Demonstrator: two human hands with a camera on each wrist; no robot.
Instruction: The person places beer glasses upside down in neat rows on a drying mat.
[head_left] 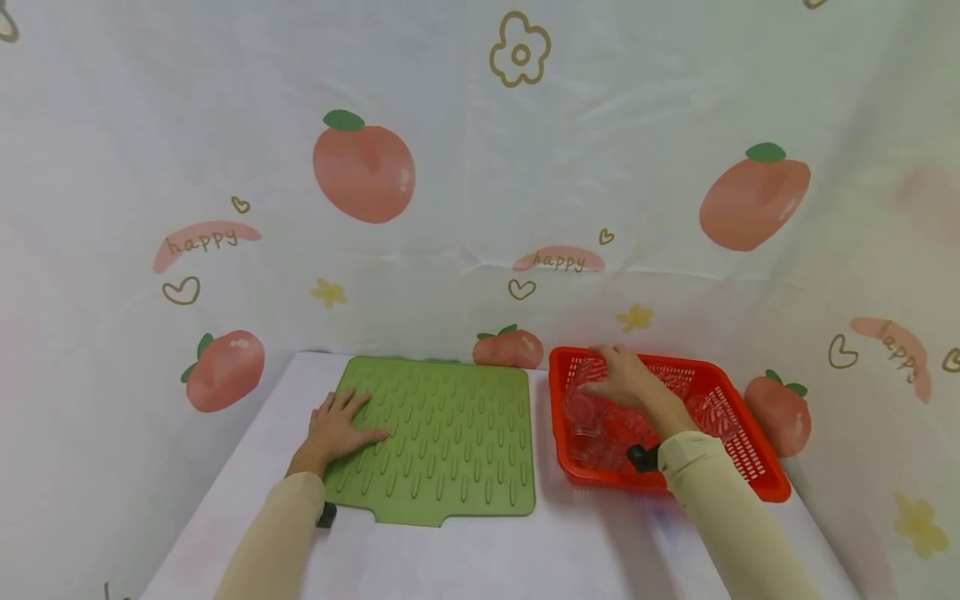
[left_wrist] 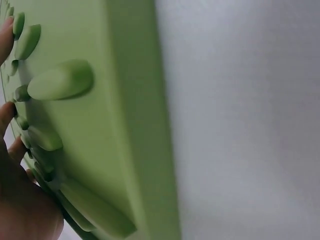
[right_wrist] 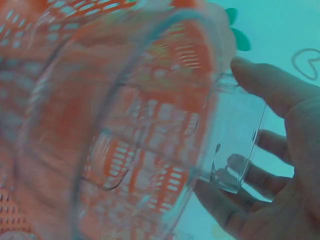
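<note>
My left hand (head_left: 335, 431) rests with spread fingers on the left side of a green drying mat (head_left: 450, 433) covered in raised oval ridges. In the left wrist view the fingertips (left_wrist: 7, 112) lie among those ridges (left_wrist: 62, 80). My right hand (head_left: 624, 379) is over the back left of a red perforated basket (head_left: 750, 417). In the right wrist view, thumb and fingers grip a clear, see-through cup (right_wrist: 232, 135) by its thick end, and its wide round rim faces the camera, blurred. Clear pieces (head_left: 581, 408) lie in the basket under that hand.
More clear ribbed pieces (head_left: 712, 417) sit at the basket's right side. A white cloth (head_left: 465, 562) covers the table. Behind stands a white curtain (head_left: 442, 275) with printed fruit, close along the table's back edge.
</note>
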